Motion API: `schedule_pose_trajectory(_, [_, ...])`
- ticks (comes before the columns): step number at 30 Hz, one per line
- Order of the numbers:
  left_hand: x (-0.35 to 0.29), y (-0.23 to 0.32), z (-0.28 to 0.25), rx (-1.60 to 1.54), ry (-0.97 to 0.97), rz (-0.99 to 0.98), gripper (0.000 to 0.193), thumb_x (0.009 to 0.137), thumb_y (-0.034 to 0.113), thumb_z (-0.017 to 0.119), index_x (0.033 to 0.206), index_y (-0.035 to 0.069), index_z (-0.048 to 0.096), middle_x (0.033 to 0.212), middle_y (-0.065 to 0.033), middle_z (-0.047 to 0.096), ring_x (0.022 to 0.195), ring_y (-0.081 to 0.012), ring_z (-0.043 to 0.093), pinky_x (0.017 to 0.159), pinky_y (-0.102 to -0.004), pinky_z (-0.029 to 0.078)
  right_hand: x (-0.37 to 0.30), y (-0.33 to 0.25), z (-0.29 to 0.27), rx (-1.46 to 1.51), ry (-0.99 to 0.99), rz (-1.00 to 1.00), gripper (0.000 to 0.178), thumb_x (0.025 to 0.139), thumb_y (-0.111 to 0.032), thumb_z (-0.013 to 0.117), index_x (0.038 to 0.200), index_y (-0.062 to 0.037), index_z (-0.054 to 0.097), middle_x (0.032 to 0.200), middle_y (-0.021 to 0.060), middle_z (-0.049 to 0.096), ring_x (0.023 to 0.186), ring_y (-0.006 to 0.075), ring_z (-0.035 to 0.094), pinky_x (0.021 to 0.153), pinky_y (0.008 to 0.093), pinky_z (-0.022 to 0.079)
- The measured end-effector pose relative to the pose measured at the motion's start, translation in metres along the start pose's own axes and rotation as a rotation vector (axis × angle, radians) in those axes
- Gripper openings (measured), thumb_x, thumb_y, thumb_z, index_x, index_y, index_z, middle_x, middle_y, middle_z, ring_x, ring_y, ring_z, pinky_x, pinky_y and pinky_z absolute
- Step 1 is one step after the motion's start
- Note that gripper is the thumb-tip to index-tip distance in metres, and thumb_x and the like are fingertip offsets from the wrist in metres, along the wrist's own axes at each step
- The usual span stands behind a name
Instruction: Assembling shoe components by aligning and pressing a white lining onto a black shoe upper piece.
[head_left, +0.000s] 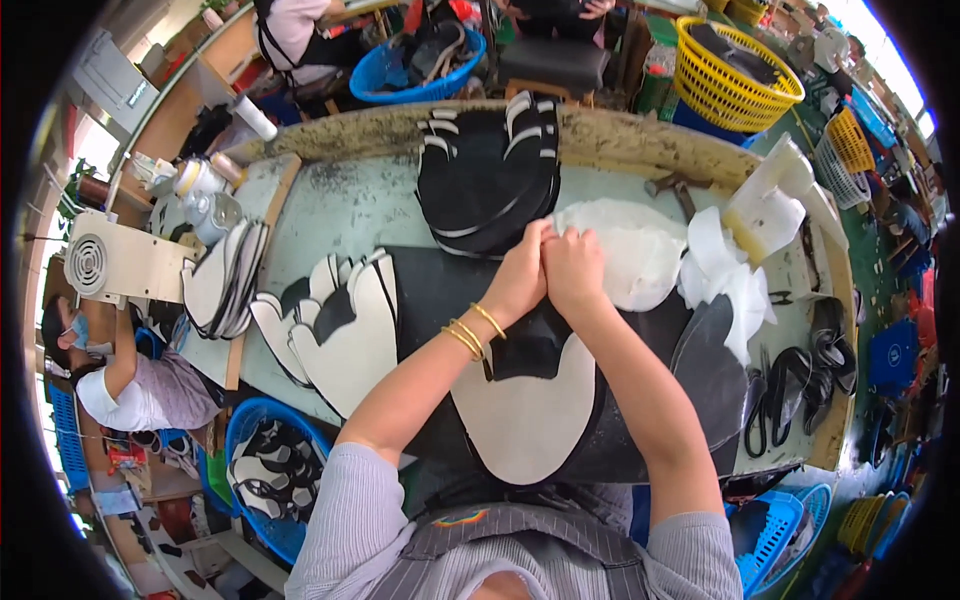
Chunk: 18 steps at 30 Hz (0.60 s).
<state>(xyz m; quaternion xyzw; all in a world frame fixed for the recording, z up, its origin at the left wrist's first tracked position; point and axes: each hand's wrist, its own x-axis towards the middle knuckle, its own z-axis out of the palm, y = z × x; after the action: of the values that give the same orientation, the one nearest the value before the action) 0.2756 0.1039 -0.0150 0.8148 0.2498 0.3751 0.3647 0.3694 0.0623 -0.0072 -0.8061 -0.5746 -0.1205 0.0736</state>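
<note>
My left hand [522,272] and my right hand [576,270] are together at the middle of the bench, knuckles side by side, fingers closed. What they pinch is hidden beneath them. Under my wrists lies a cut piece like a shoe upper [520,420], off-white with a black edge and a black inner part. Right beside my right hand is a rounded white thin sheet [635,250]. Just beyond my hands sits a stack of black cut pieces [485,185] with white strips. To the left, several similar off-white pieces [350,350] overlap in a fan.
Crumpled white sheets [725,270], a hammer [680,192], scissors [757,415] and black straps [800,375] lie to the right. A raised wooden rim [370,125] borders the bench. A blue basket [240,420] stands lower left; a person [150,380] works at far left.
</note>
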Motion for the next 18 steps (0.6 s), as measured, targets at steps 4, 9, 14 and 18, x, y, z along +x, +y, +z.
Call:
schedule_pose_trajectory(4, [0.0, 0.003, -0.013, 0.058, -0.14, -0.218, 0.037, 0.086, 0.008, 0.055, 0.119, -0.002, 0.04, 0.101, -0.0242, 0.061, 0.094, -0.0429, 0.057, 0.077, -0.0457, 0.048, 0.013, 0.004, -0.019, -0.065, -0.021, -0.167, 0.01, 0.074, -0.015, 0.06, 0.077, -0.0082, 0.066, 0.078, 0.0091, 0.064, 0.072, 0.0256, 0.061, 0.06, 0.0326, 0.05])
schedule_pose_trajectory(9, [-0.002, 0.004, 0.007, 0.337, -0.13, 0.129, 0.033, 0.083, 0.022, 0.064, 0.11, 0.005, 0.058, 0.099, -0.0122, 0.064, 0.096, -0.0299, 0.057, 0.079, -0.0379, 0.049, 0.002, 0.099, -0.003, 0.888, 0.183, 0.555, 0.013, 0.082, -0.007, 0.054, 0.086, 0.004, 0.06, 0.071, 0.0096, 0.061, 0.065, 0.0177, 0.061, 0.058, 0.031, 0.047])
schedule_pose_trajectory(14, [-0.006, 0.005, -0.001, 0.491, -0.146, 0.073, 0.035, 0.081, 0.027, 0.066, 0.108, 0.006, 0.059, 0.095, -0.0096, 0.062, 0.094, -0.0276, 0.058, 0.077, -0.036, 0.051, -0.031, 0.144, -0.027, 1.645, 0.443, 0.778, 0.017, 0.091, -0.012, 0.052, 0.091, 0.0041, 0.058, 0.079, 0.0021, 0.057, 0.07, 0.0089, 0.054, 0.06, 0.0216, 0.043])
schedule_pose_trajectory(18, [-0.002, 0.028, 0.022, 0.51, 0.16, 0.097, 0.039, 0.084, 0.028, 0.062, 0.114, 0.004, 0.056, 0.113, -0.011, 0.056, 0.102, -0.0306, 0.053, 0.084, -0.0387, 0.047, -0.038, 0.157, -0.039, 1.666, 0.383, 0.604, 0.014, 0.091, -0.013, 0.052, 0.094, -0.0004, 0.056, 0.082, 0.0011, 0.055, 0.07, 0.0089, 0.053, 0.063, 0.0227, 0.044])
